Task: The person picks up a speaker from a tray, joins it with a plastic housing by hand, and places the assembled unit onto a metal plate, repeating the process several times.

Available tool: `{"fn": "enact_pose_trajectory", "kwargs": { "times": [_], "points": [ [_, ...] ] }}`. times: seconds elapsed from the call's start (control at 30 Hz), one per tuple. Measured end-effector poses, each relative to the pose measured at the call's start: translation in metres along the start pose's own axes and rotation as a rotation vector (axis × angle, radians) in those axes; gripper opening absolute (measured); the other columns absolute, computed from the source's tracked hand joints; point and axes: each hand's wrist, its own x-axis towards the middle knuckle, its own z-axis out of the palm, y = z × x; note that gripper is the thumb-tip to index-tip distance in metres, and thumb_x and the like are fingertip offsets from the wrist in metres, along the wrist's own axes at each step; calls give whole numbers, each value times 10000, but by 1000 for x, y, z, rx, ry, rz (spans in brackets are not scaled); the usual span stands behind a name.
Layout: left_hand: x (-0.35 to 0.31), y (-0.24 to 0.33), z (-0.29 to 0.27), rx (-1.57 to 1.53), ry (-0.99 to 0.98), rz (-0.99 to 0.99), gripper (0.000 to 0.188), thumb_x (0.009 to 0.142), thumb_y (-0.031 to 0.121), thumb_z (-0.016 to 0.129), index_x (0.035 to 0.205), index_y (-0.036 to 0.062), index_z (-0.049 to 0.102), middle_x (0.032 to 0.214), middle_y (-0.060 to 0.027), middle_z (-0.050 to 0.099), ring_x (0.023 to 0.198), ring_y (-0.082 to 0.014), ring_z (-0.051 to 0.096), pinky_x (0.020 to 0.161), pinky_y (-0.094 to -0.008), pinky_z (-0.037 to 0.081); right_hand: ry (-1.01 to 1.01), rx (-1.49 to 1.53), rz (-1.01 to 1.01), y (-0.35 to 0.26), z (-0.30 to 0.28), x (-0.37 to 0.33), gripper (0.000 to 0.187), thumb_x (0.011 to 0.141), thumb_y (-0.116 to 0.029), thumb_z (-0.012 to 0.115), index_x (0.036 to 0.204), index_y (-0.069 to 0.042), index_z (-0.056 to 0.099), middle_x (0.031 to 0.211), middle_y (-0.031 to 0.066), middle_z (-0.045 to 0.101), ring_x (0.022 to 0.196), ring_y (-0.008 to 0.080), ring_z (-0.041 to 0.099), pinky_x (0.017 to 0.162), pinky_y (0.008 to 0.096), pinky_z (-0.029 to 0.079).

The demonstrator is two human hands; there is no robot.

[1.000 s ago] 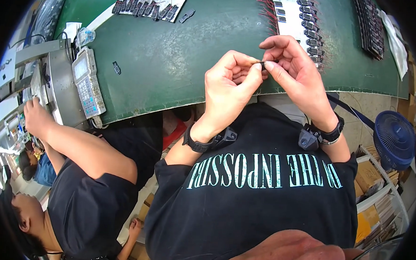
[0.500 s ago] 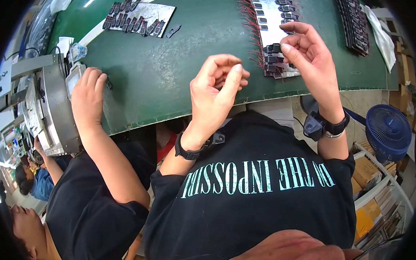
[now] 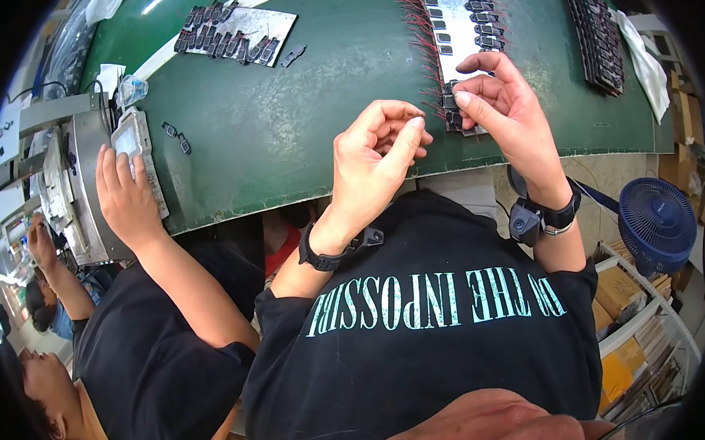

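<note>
The black part (image 3: 450, 103) sits right of centre in the upper half of the frame, at the lower end of a white board (image 3: 458, 34). The right hand (image 3: 503, 112) is just to the right of it, thumb tip right up by its edge from this angle, index finger arched above with a gap to the thumb. Honestly can't tell if it's gripping that part or only touching it. The left hand (image 3: 369, 154) is lower and further left, near the middle of the frame and apart from the board, fingers curled in, thumb up by the index tip. Can't tell if something's pinched in there. Red wires (image 3: 429, 36) stick out along the board's left edge. Over at far left there's a co-worker's hand (image 3: 129, 202).
</note>
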Motion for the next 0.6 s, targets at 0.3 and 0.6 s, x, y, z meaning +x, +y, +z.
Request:
{"fn": "enact_pose_trajectory", "kwargs": {
  "times": [0.3, 0.6],
  "points": [
    [-2, -1, -8, -27, 15, 0, 143, 980, 96, 619, 1083, -3, 624, 866, -72, 716, 748, -96, 677, 645, -212, 524, 215, -773, -303, 6, -24, 24, 177, 917, -105, 673, 1074, -25, 651, 932, 25, 656, 818, 118, 598, 752, 270, 497],
    [-5, -5, -19, -19, 35, -4, 144, 991, 79, 603, 1094, -21, 609, 881, -111, 712, 737, -138, 684, 641, -240, 540, 270, -1072, -518, 13, -14, 24, 115, 889, -93, 671, 982, -33, 699, 933, 83, 656, 888, 263, 589, 816, 333, 481]
  ]
}}
